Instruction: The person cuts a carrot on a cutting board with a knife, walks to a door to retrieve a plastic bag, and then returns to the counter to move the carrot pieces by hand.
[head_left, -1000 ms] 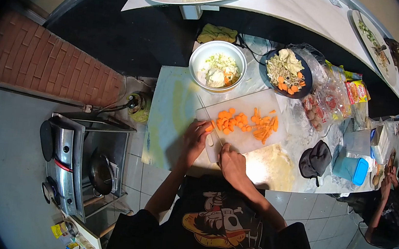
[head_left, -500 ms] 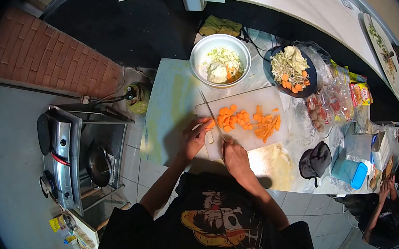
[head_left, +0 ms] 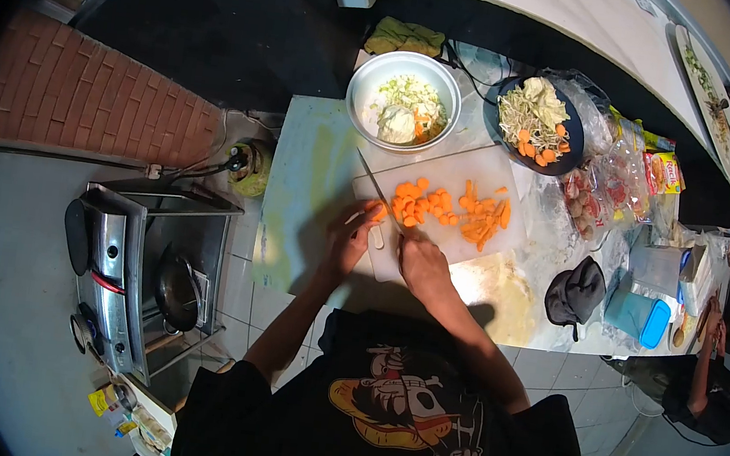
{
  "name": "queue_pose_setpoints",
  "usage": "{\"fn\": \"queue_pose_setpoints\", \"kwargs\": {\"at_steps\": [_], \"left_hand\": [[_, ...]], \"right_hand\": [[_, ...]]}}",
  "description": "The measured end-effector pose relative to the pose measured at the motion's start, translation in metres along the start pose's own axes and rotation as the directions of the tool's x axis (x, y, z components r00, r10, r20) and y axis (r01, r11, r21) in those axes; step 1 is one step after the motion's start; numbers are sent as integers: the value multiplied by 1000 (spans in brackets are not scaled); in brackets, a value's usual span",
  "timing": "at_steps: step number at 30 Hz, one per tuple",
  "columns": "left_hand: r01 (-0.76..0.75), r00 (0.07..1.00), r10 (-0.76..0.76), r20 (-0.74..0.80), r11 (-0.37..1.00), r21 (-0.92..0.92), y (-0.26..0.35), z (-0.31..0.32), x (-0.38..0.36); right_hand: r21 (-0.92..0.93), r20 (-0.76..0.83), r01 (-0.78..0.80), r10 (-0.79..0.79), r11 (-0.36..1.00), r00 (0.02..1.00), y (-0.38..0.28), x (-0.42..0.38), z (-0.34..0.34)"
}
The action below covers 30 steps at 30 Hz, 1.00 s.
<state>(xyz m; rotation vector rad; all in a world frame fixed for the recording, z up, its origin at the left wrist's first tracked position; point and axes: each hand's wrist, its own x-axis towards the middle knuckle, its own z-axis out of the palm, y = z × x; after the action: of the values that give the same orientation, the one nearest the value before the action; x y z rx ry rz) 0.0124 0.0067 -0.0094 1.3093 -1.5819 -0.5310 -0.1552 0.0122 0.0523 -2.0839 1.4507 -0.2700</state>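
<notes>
My right hand (head_left: 422,264) is closed round the handle of a knife (head_left: 373,178), whose blade points up and left over the white cutting board (head_left: 479,171). Close to the blade's left side, my left hand (head_left: 351,237) grips a piece of carrot (head_left: 378,211) with bent fingers. To the right of the knife lie carrot slices (head_left: 413,202), and beyond them carrot sticks (head_left: 487,224). A small pale piece (head_left: 377,237) rests on the board between my hands.
Behind the board stand a white bowl (head_left: 362,93) with chopped vegetables and a black plate (head_left: 576,133) of sprouts and carrots. A black cap (head_left: 575,293) and a blue-lidded container (head_left: 656,322) lie right. A stove (head_left: 107,280) stands left; another person (head_left: 711,394) is far right.
Both hands and the knife have shifted slightly up and left in view, and the whole scene has shifted a little too. My left hand still grips the carrot.
</notes>
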Motion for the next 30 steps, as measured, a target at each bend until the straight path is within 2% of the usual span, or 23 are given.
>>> {"fn": "queue_pose_setpoints", "kwargs": {"at_steps": [3,5,7,11,13,15,17,20,23,25,29,30], "left_hand": [[-69,997,68,-30,997,-24,-3,-4,2],[-26,1000,26,1,1000,-11,3,-3,1],[-10,1000,10,-2,1000,-23,3,0,-1],[18,1000,-20,-14,995,-97,-5,3,-8],[-6,1000,4,-26,997,-80,-6,2,-6],[-18,999,15,-36,997,-72,-10,8,-8],[37,999,-40,-35,995,-89,-19,11,-15],[47,998,-48,-28,997,-59,-16,7,-14],[5,1000,-5,-25,1000,-22,-2,2,-5],[27,999,-29,-28,998,-52,-4,5,-10],[45,998,-48,-33,996,-77,-11,7,-11],[44,998,-47,-32,996,-76,-10,6,-11]], "right_hand": [[-48,33,3,-1,999,999,-4,-3,-3],[-79,38,16,-13,997,999,-11,-5,-7],[-80,89,-84,91,993,992,-18,-5,-13],[-104,30,-28,31,994,999,-12,3,-3],[-97,121,-71,82,993,989,-11,7,-3],[-121,110,-58,71,991,991,-11,7,-2],[-131,103,-52,66,990,992,-12,5,-1],[-57,11,-7,8,998,1000,-13,4,-1],[-91,19,-53,55,994,998,-14,4,6],[-205,-7,12,-14,979,1000,-7,3,22],[-213,-60,-42,30,976,998,-4,2,26],[-240,-66,18,-35,971,997,-3,-2,25]]}}
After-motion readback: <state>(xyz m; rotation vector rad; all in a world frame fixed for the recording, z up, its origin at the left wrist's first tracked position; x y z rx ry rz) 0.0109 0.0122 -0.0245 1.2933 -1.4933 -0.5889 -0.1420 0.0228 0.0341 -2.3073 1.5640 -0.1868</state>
